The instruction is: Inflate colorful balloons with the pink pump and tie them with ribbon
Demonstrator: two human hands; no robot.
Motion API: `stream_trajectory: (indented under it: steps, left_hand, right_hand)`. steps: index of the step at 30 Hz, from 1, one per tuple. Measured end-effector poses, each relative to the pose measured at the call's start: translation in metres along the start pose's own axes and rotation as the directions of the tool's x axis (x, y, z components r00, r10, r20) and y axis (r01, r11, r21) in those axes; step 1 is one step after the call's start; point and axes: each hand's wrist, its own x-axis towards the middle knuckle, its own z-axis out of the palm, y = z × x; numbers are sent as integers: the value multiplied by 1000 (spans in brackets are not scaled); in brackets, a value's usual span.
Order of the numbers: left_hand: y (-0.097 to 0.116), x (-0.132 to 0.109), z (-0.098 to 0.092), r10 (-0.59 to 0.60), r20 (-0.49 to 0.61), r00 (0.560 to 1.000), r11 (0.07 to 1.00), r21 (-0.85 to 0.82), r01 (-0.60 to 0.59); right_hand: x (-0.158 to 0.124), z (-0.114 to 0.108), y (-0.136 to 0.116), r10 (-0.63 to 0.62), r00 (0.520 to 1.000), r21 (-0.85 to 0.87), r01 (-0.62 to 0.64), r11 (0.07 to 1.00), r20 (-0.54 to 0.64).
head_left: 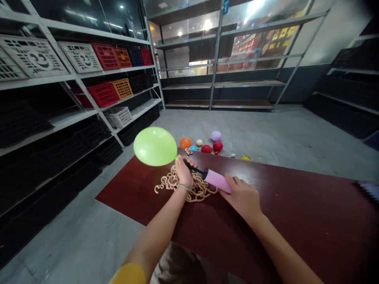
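A light green balloon [155, 146], round and inflated, sticks out to the left of my left hand [184, 173]. That hand is closed around the balloon's neck and the black nozzle end of a hand pump. My right hand [242, 196] wraps the pump's pink barrel [217, 180], which points left and slightly up toward the balloon. Under and behind my left hand, a heap of beige curly long balloons [169, 181] lies on the dark red table [284, 213]. My left hand hides part of the heap and the balloon's neck.
Beyond the table's far edge, several small balloons lie on the floor, including an orange one [185, 143], a purple one [216, 136] and a red one [218, 146]. Shelves with plastic crates [103, 94] line the left. A metal rack [189, 86] stands at the back.
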Motion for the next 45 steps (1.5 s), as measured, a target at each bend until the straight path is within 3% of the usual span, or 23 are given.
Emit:
stream_trajectory:
  steps: [3, 6, 16, 21, 27, 30, 33, 40, 42, 45]
  left_hand:
    - [-10, -10, 3, -35, 56, 998, 997, 63, 31]
    - [-4, -6, -1, -21, 30, 999, 998, 58, 19]
    - [37, 29, -18, 90, -163, 983, 996, 2, -91]
    - [35, 23, -15, 123, -223, 967, 992, -8, -128]
    - [2, -9, 1, 9, -24, 1000, 1000, 28, -9]
    - [-1, -11, 1, -8, 11, 1000, 999, 34, 7]
    - [7, 1, -6, -5, -44, 999, 1000, 11, 5]
    - [28, 31, -23, 66, -152, 986, 997, -36, -72]
    - [30, 32, -23, 73, -177, 981, 996, -45, -82]
    - [24, 22, -18, 80, -204, 976, 995, -36, -89]
  right_hand:
    - [0, 2, -14, 15, 999, 56, -18, 998, 52]
    - [2, 4, -16, -36, 996, 82, 29, 996, 78]
    - [8, 1, 41, -80, 997, -44, 80, 996, -7]
    - [5, -1, 21, -63, 998, -23, 63, 998, 17]
    - [-1, 1, -17, 6, 997, 88, -13, 996, 81]
    - [1, 3, -21, -22, 996, 122, 10, 992, 89]
    - [5, 4, -11, -74, 995, 99, 67, 993, 71]
    - [8, 2, 41, -137, 990, -13, 136, 991, -42]
    - [8, 3, 43, -126, 991, -23, 125, 992, -52]
    - [5, 5, 27, -90, 996, -8, 90, 996, -8]
